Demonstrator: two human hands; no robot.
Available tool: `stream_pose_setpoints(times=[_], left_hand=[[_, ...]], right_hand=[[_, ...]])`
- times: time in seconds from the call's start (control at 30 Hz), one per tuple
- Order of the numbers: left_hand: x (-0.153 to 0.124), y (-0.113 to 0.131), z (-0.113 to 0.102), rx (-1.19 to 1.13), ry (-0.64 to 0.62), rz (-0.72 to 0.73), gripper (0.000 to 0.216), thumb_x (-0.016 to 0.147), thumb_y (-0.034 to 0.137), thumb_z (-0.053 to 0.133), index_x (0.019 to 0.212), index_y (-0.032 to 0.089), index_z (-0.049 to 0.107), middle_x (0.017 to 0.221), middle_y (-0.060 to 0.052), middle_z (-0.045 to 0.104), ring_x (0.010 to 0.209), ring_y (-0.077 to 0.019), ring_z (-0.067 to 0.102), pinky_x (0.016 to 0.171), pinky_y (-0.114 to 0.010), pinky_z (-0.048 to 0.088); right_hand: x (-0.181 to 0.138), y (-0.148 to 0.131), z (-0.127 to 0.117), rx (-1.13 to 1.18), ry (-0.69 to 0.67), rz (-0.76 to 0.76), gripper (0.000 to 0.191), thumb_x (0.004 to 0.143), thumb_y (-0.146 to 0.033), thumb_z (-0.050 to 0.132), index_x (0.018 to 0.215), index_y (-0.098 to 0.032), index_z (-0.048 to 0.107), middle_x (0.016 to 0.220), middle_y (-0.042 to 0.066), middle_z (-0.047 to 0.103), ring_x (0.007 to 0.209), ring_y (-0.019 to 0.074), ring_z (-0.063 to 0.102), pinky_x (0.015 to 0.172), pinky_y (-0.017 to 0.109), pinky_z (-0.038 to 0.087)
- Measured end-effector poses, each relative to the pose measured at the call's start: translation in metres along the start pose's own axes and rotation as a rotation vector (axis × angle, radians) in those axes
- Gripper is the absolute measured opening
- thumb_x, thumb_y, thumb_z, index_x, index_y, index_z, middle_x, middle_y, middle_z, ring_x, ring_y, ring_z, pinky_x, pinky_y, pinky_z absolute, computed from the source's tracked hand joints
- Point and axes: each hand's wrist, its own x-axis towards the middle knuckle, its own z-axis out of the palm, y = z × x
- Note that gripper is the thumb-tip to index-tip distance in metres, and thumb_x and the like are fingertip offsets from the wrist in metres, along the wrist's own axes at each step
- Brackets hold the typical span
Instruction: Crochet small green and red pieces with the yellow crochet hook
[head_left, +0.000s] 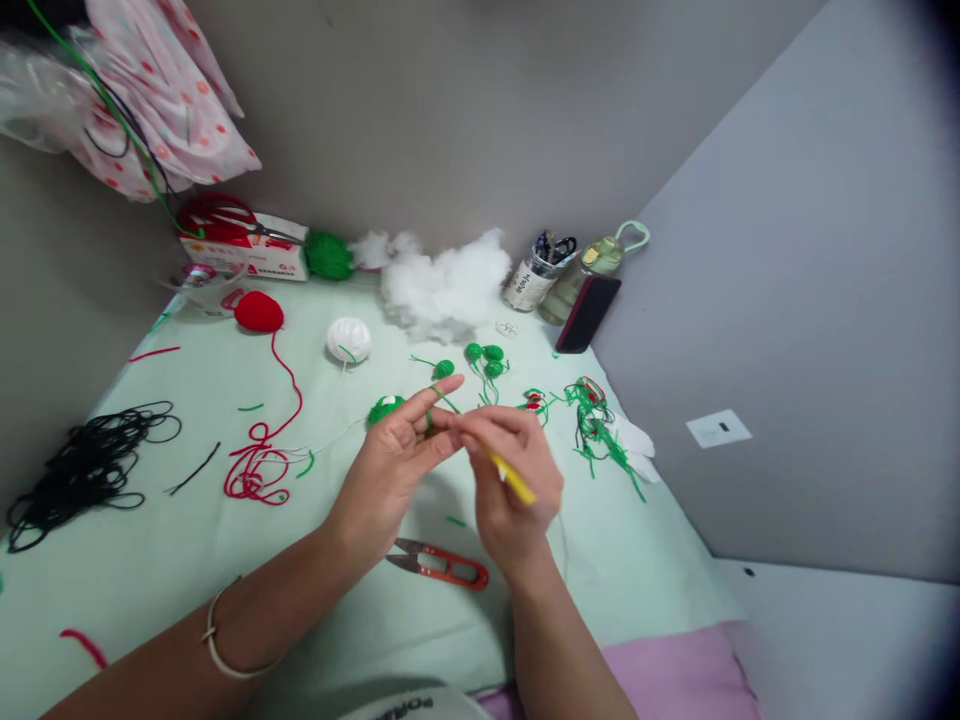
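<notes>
My right hand (517, 480) grips a crochet hook with a yellow handle (514, 480), its tip end close to my left fingers. Green yarn (444, 400) runs over the raised index finger of my left hand (401, 450) and loops round another finger. The left thumb and a finger pinch together at the hook's tip; any small stitch there is hidden by the fingers. Just behind the left hand is a green yarn ball (384, 407) with a white patch. Orange-handled thread snips (442, 565) lie on the table below both hands.
Several small green crocheted balls (484, 358) sit beyond my hands. White stuffing (446, 285) is heaped by the wall. A red yarn ball (259, 313), white yarn ball (349, 340) and black cord (90, 465) lie left. Yarn scraps (600, 430), a phone (589, 315) and a bottle (574, 285) are right.
</notes>
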Motion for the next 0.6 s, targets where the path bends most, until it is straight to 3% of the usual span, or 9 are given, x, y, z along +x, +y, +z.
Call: stream_pose_setpoints(times=[0.07, 0.17, 0.23, 0.3, 0.43, 0.6], left_hand=[[0.001, -0.002, 0.000, -0.070, -0.038, -0.080, 0.042, 0.083, 0.024, 0.083, 0.125, 0.027, 0.076, 0.094, 0.000, 0.071, 0.095, -0.0119, 0.062, 0.090, -0.022, 0.046], [0.006, 0.001, -0.003, -0.148, -0.067, -0.167, 0.030, 0.081, 0.022, 0.084, 0.111, 0.020, 0.082, 0.097, -0.002, 0.069, 0.088, -0.0107, 0.061, 0.086, -0.022, 0.049], [0.007, 0.004, -0.005, -0.132, -0.072, -0.149, 0.032, 0.080, 0.021, 0.084, 0.112, 0.020, 0.082, 0.090, -0.001, 0.067, 0.083, -0.0094, 0.059, 0.084, -0.022, 0.049], [0.006, 0.006, -0.005, -0.054, -0.075, -0.108, 0.038, 0.081, 0.022, 0.084, 0.119, 0.024, 0.079, 0.084, 0.001, 0.064, 0.080, -0.0085, 0.058, 0.082, -0.020, 0.047], [0.002, 0.005, -0.003, 0.089, -0.083, -0.024, 0.045, 0.083, 0.024, 0.083, 0.127, 0.030, 0.074, 0.083, 0.004, 0.064, 0.075, -0.0075, 0.055, 0.075, -0.020, 0.045], [0.004, 0.010, -0.003, 0.274, -0.201, -0.030, 0.051, 0.081, 0.018, 0.082, 0.131, 0.025, 0.070, 0.081, 0.004, 0.065, 0.079, -0.0110, 0.059, 0.084, -0.027, 0.048]], right_hand=[[-0.002, 0.001, 0.001, -0.089, 0.008, -0.087, 0.031, 0.093, -0.007, 0.063, 0.111, -0.028, 0.078, 0.103, 0.007, 0.073, 0.092, 0.0188, 0.068, 0.077, 0.035, 0.058], [0.001, 0.002, -0.003, 0.125, 0.131, 0.085, 0.023, 0.096, -0.012, 0.062, 0.102, -0.027, 0.078, 0.091, 0.004, 0.073, 0.080, 0.0159, 0.066, 0.068, 0.031, 0.055], [0.005, 0.002, -0.006, 0.343, 0.184, 0.250, 0.019, 0.098, -0.018, 0.062, 0.096, -0.026, 0.078, 0.085, 0.002, 0.071, 0.068, 0.0125, 0.061, 0.060, 0.028, 0.051], [0.007, 0.001, -0.006, 0.469, 0.149, 0.337, 0.017, 0.098, -0.023, 0.063, 0.093, -0.026, 0.079, 0.086, 0.001, 0.071, 0.065, 0.0112, 0.059, 0.058, 0.028, 0.049], [0.007, 0.001, -0.003, 0.413, 0.038, 0.329, 0.014, 0.096, -0.023, 0.067, 0.095, -0.027, 0.080, 0.092, 0.002, 0.076, 0.081, 0.0147, 0.064, 0.068, 0.029, 0.050], [0.011, 0.007, -0.008, 0.538, 0.144, 0.482, 0.012, 0.095, -0.028, 0.068, 0.092, -0.028, 0.080, 0.088, 0.000, 0.074, 0.069, 0.0098, 0.059, 0.066, 0.025, 0.049]])
